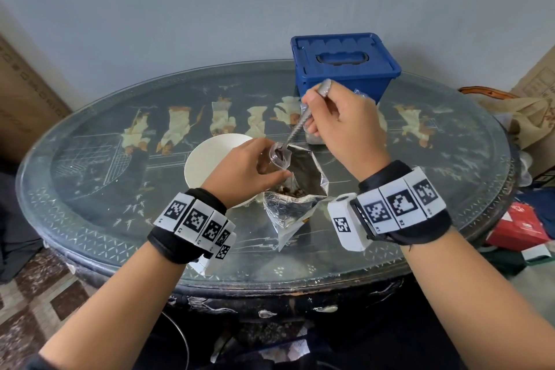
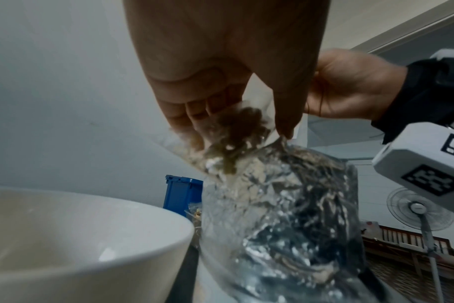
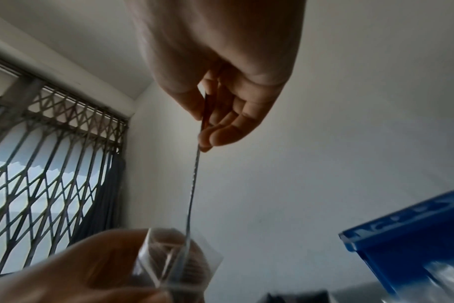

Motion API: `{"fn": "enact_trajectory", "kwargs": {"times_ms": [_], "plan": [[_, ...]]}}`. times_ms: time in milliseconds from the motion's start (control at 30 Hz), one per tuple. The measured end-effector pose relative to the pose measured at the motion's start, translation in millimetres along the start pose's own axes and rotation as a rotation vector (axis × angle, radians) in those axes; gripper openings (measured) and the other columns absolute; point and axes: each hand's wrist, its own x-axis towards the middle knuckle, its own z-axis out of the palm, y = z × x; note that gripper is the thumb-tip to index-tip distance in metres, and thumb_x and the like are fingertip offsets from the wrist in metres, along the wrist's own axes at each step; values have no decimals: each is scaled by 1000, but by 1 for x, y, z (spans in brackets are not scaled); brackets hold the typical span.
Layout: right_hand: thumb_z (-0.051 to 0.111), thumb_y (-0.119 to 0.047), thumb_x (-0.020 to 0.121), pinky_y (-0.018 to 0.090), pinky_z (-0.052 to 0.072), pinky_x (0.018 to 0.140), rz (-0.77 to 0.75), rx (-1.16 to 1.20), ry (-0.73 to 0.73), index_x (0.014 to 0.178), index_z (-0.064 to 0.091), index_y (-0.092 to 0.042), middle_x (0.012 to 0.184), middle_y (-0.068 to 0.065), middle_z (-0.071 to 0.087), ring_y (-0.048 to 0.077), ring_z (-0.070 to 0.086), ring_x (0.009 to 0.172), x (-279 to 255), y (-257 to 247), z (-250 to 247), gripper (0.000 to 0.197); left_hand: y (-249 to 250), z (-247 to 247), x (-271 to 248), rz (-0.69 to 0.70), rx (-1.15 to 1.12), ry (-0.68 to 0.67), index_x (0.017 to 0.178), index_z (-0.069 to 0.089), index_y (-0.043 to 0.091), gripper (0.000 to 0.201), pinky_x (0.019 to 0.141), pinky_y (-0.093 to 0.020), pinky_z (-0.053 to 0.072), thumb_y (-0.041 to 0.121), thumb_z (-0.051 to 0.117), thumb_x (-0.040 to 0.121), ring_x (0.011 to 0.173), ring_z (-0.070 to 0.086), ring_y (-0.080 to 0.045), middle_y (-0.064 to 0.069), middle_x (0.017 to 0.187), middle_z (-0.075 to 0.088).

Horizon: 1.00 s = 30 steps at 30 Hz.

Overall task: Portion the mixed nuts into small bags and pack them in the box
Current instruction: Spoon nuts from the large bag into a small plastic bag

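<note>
My left hand holds a small clear bag upright by its mouth, just above the big open foil pouch of mixed nuts. Nuts show through the small bag under my left fingers. My right hand grips a metal spoon by the handle, and its bowl dips into the small bag's mouth. The spoon handle runs down from my right fingers. The blue lidded box stands shut at the back of the table.
A white bowl sits left of the foil pouch, close to my left wrist. Another clear bag lies by the blue box, mostly behind my right hand. The oval glass-topped table has bare room on its left. Clutter lies off the right edge.
</note>
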Motion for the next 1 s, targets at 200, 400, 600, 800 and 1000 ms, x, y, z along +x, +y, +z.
{"fn": "enact_trajectory", "kwargs": {"times_ms": [200,400,600,800,1000], "plan": [[48,-22,95,42,47,53,-110,-5,28,84,63,0,58,14,61,28,59,53,14,-13,-3,30,-9,0,-11,-72,-102,113,100,56,12,33,61,-8,38,29,74,77,69,51,2,16,76,53],[46,-23,95,44,50,54,-68,26,142,87,62,-4,61,4,60,17,61,56,7,-5,-19,27,-19,3,-22,-114,-136,180,101,57,9,35,65,-4,37,27,74,76,76,51,-4,8,88,56],[42,-28,95,42,49,53,4,-66,177,85,61,-7,59,4,59,18,59,54,-25,23,-20,30,-17,8,-31,-153,-183,217,105,58,9,37,68,-2,36,27,73,77,78,50,-1,7,94,55],[46,-25,93,33,46,51,-96,-161,-60,86,67,-5,60,5,63,20,60,52,-57,44,11,30,-12,18,-36,-153,-223,186,105,57,5,37,64,0,37,23,73,77,85,50,-11,-1,96,58],[41,-27,92,27,44,54,-183,-276,-217,88,67,-8,64,4,62,22,58,56,-68,54,25,33,-11,22,-40,-126,-242,183,103,56,6,33,65,1,37,20,72,78,84,49,-8,-1,98,57]]}}
